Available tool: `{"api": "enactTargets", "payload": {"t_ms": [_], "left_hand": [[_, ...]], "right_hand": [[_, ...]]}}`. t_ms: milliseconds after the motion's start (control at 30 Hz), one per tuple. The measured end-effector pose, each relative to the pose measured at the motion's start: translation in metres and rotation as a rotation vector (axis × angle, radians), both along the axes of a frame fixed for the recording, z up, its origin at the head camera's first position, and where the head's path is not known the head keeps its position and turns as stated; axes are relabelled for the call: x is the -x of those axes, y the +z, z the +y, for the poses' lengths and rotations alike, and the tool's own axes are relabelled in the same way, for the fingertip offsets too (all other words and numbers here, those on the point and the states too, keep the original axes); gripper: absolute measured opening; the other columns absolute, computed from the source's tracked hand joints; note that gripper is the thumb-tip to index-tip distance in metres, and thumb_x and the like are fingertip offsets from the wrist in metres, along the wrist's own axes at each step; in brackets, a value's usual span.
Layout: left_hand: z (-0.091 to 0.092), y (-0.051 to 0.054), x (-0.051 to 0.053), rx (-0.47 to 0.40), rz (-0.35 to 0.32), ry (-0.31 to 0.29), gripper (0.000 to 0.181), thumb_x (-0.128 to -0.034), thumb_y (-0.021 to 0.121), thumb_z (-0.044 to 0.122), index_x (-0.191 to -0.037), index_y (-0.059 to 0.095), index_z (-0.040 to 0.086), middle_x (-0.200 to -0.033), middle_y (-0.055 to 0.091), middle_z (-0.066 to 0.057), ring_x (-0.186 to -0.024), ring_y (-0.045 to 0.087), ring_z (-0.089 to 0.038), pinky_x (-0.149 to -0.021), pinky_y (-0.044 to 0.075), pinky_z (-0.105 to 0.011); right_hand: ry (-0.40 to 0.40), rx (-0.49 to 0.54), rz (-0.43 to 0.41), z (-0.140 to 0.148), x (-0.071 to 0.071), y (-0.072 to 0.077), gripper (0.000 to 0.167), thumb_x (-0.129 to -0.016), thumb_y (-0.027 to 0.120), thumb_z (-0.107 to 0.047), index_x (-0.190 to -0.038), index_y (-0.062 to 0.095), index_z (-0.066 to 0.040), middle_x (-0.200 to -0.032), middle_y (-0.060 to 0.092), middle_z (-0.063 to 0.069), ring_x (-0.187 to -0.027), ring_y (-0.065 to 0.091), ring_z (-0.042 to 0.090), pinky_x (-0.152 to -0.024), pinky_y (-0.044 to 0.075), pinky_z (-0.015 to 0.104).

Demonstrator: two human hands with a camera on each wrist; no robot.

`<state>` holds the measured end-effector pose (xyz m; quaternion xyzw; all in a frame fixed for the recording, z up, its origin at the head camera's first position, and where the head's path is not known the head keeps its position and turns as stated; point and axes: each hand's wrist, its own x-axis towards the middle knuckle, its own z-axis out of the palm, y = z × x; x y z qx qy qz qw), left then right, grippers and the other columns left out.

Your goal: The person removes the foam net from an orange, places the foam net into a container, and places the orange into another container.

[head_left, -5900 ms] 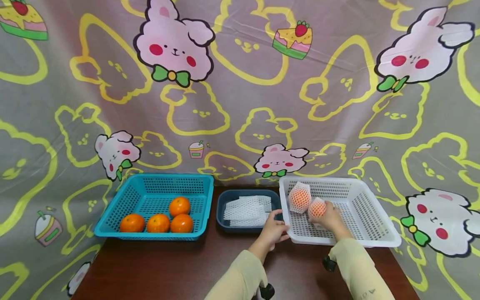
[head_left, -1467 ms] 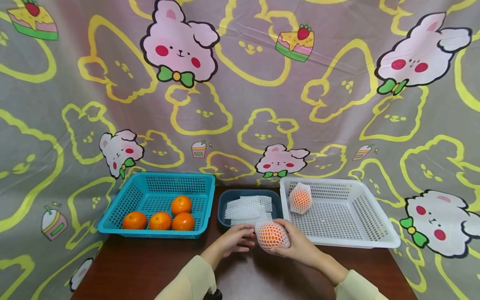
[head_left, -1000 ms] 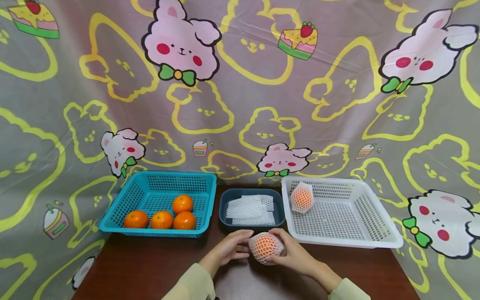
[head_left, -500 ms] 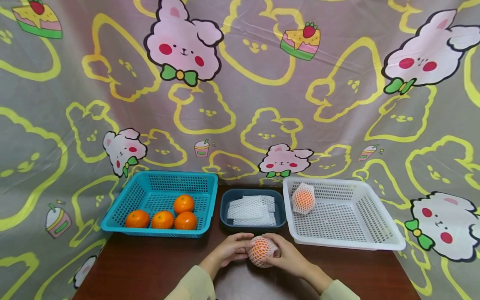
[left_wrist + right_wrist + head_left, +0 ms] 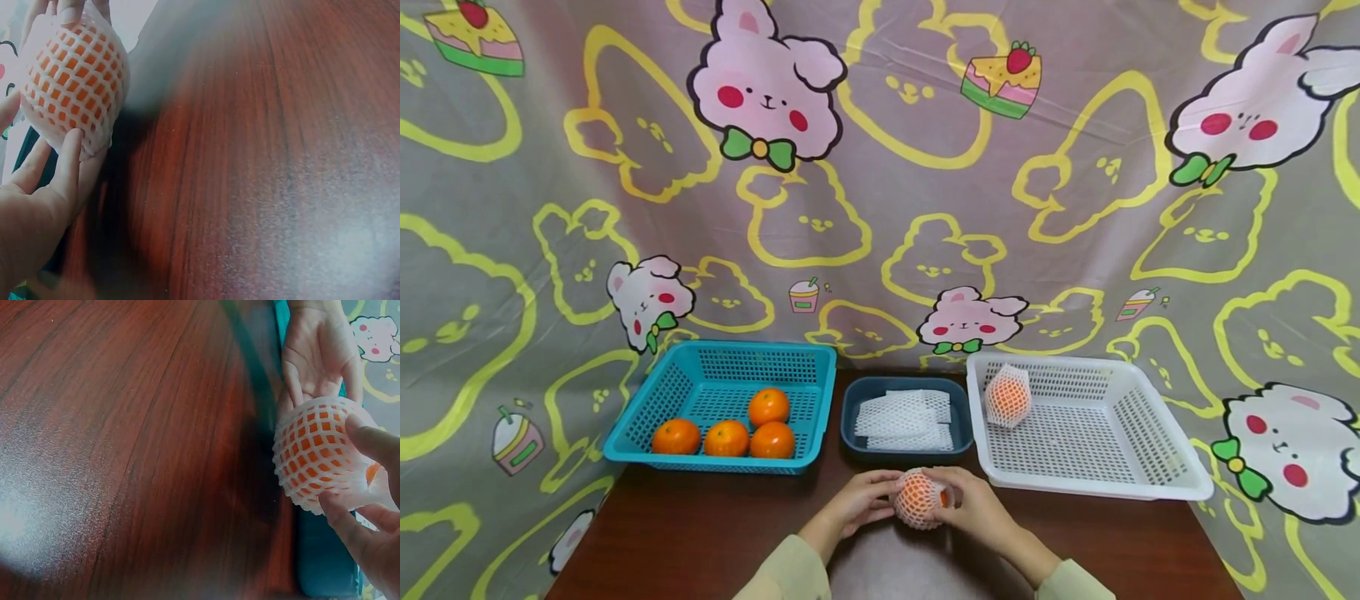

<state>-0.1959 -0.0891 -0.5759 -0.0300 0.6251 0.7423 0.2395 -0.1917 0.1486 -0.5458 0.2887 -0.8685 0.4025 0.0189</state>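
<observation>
An orange in a white foam net (image 5: 917, 500) is held between both hands above the brown table, in front of the dark tray. From the left, my left hand (image 5: 859, 502) supports it; in the left wrist view its fingertips (image 5: 74, 139) touch the net. My right hand (image 5: 981, 510) grips the other end, thumb and fingers on the net. In the right wrist view, bare orange peel (image 5: 373, 472) shows at the net's opening beside the right fingers. The underside of the fruit is hidden in the head view.
A teal basket (image 5: 715, 400) on the left holds several bare oranges (image 5: 726, 438). White foam nets (image 5: 898, 417) lie stacked in the dark blue tray (image 5: 852, 446) at the middle. One netted orange (image 5: 1007, 397) sits in the white basket (image 5: 1075, 433). A patterned curtain (image 5: 880, 192) hangs behind.
Earlier, two netted oranges lay in the white basket; the right hand took one out and brought it left. Both hands now hold it, slightly closer to the body and turned.
</observation>
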Motion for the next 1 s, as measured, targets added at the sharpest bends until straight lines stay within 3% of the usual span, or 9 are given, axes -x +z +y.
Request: {"api": "enactTargets", "payload": {"t_ms": [133, 233, 333, 467, 567, 700, 867, 1000], "left_hand": [[0.0, -0.003, 0.0, -0.01, -0.015, -0.005, 0.045, -0.0967, 0.069, 0.018, -0.133, 0.061, -0.007, -0.12, 0.067, -0.009, -0.099, 0.065, -0.022, -0.091, 0.056, -0.041], [0.0, -0.005, -0.001, -0.019, -0.014, -0.011, 0.046, -0.0965, 0.069, 0.016, -0.134, 0.06, -0.009, -0.122, 0.067, -0.011, -0.1, 0.065, -0.022, -0.092, 0.056, -0.041], [0.0, -0.005, -0.001, -0.01, -0.012, -0.009, 0.048, -0.0965, 0.068, 0.015, -0.135, 0.058, -0.01, -0.123, 0.067, -0.013, -0.101, 0.066, -0.023, -0.092, 0.055, -0.041], [0.0, -0.004, 0.0, 0.024, -0.018, 0.005, 0.049, -0.0971, 0.067, 0.017, -0.137, 0.056, -0.009, -0.127, 0.065, -0.015, -0.105, 0.065, -0.025, -0.093, 0.055, -0.043], [-0.001, -0.003, 0.001, 0.054, -0.027, 0.024, 0.05, -0.0973, 0.067, 0.018, -0.139, 0.055, -0.006, -0.13, 0.062, -0.016, -0.108, 0.064, -0.028, -0.093, 0.055, -0.045], [-0.003, -0.002, 0.003, 0.09, -0.029, 0.036, 0.049, -0.0979, 0.067, 0.02, -0.139, 0.055, -0.004, -0.133, 0.06, -0.017, -0.109, 0.063, -0.029, -0.092, 0.055, -0.047], [-0.004, 0.003, 0.001, 0.161, 0.063, 0.0, 0.045, -0.0997, 0.065, 0.021, -0.138, 0.058, -0.003, -0.129, 0.064, -0.016, -0.108, 0.065, -0.027, -0.091, 0.054, -0.051], [-0.002, 0.009, -0.001, 0.176, 0.159, -0.005, 0.045, -0.0998, 0.061, 0.016, -0.139, 0.057, -0.006, -0.136, 0.06, -0.021, -0.117, 0.061, -0.028, -0.096, 0.052, -0.054]], "right_hand": [[-0.017, -0.023, 0.017, -0.001, 0.001, 0.003, 0.05, -0.077, 0.091, -0.015, -0.122, 0.074, -0.002, -0.121, 0.07, 0.02, -0.11, 0.066, 0.033, -0.09, 0.055, 0.043], [-0.011, -0.03, 0.009, -0.001, 0.002, 0.005, 0.046, -0.077, 0.091, -0.013, -0.119, 0.076, -0.001, -0.119, 0.071, 0.021, -0.108, 0.067, 0.038, -0.088, 0.056, 0.044], [-0.012, -0.04, 0.006, -0.002, 0.004, 0.004, 0.045, -0.077, 0.091, -0.015, -0.117, 0.077, -0.002, -0.116, 0.072, 0.02, -0.106, 0.068, 0.036, -0.086, 0.057, 0.041], [-0.012, -0.036, -0.037, -0.005, 0.006, 0.002, 0.046, -0.079, 0.089, -0.017, -0.121, 0.075, -0.002, -0.117, 0.071, 0.017, -0.093, 0.067, 0.022, -0.077, 0.055, 0.032], [0.017, -0.035, -0.083, -0.006, 0.008, 0.002, 0.057, -0.082, 0.088, -0.023, -0.131, 0.069, -0.001, -0.124, 0.068, 0.014, -0.098, 0.063, 0.017, -0.08, 0.054, 0.032], [0.102, -0.073, -0.093, -0.004, 0.009, -0.002, 0.078, -0.078, 0.091, -0.025, -0.143, 0.057, 0.001, -0.137, 0.061, 0.015, -0.122, 0.058, 0.03, -0.1, 0.049, 0.047], [0.115, -0.08, -0.086, -0.002, 0.011, -0.006, 0.08, -0.076, 0.091, -0.011, -0.145, 0.054, 0.002, -0.142, 0.058, 0.016, -0.124, 0.057, 0.032, -0.1, 0.049, 0.047], [0.057, -0.029, -0.134, -0.004, 0.01, -0.005, 0.074, -0.08, 0.089, -0.018, -0.143, 0.055, 0.0, -0.137, 0.061, 0.013, -0.118, 0.06, 0.027, -0.095, 0.052, 0.039]]}}
